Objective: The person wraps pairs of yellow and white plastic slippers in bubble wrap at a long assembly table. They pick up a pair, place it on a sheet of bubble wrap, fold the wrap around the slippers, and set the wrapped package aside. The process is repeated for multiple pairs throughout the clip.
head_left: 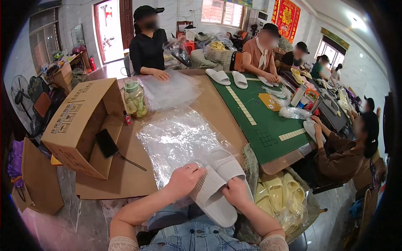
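Note:
My left hand (185,180) is closed at the strap side of a light grey ribbed slipper (217,206) just above my lap. My right hand (237,193) grips the inner edge of that slipper, its fingers partly hidden in the foot opening. The matching slipper (228,163) lies behind and partly under it, toward the table. Beyond my hands, shiny clear plastic bags (176,131) lie flat on the cardboard-covered table (138,184). Whether my left fingertips also pinch plastic is too unclear to make out.
An open carton (79,125) stands at left, with a black phone (107,143) against it and a glass jar (135,99) behind. Yellow slippers (278,196) fill a bag at lower right. Co-workers sit around a green mat (264,134); one person (148,46) stands across.

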`<state>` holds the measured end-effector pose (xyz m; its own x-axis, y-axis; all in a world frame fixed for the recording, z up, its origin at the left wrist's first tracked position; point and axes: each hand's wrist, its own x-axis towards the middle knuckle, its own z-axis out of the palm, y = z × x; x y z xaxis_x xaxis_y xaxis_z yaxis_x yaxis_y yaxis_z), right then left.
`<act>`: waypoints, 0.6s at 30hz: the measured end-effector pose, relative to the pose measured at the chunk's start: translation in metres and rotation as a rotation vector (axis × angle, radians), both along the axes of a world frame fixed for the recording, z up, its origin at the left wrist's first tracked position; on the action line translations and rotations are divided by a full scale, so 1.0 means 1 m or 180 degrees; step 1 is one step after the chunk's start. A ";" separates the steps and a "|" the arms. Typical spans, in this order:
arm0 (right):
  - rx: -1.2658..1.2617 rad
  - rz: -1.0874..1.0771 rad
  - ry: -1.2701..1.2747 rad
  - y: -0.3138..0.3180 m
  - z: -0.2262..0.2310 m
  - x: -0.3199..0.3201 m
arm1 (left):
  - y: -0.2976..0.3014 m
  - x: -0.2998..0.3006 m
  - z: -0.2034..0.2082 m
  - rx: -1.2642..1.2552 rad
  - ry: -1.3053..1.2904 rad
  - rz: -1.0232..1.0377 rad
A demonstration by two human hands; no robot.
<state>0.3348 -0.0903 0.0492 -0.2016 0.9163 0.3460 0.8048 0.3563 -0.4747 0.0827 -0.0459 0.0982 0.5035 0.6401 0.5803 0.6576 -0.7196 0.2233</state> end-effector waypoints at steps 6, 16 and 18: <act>0.0128 0.0633 -0.0417 0.015 -0.006 -0.016 | -0.010 0.008 0.006 -0.0577 -0.0494 -0.0537; -0.0117 -0.0007 0.0022 0.030 -0.010 -0.032 | -0.024 0.001 0.011 -0.0663 -0.0644 -0.0668; 0.0229 0.0187 -0.0174 0.030 -0.015 -0.039 | -0.027 0.006 0.014 -0.0830 -0.0537 -0.0823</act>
<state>0.2954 -0.0599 0.0340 -0.2746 0.8755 0.3976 0.8054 0.4354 -0.4022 0.0883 -0.0727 0.1125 0.5788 0.6416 0.5034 0.4010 -0.7614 0.5095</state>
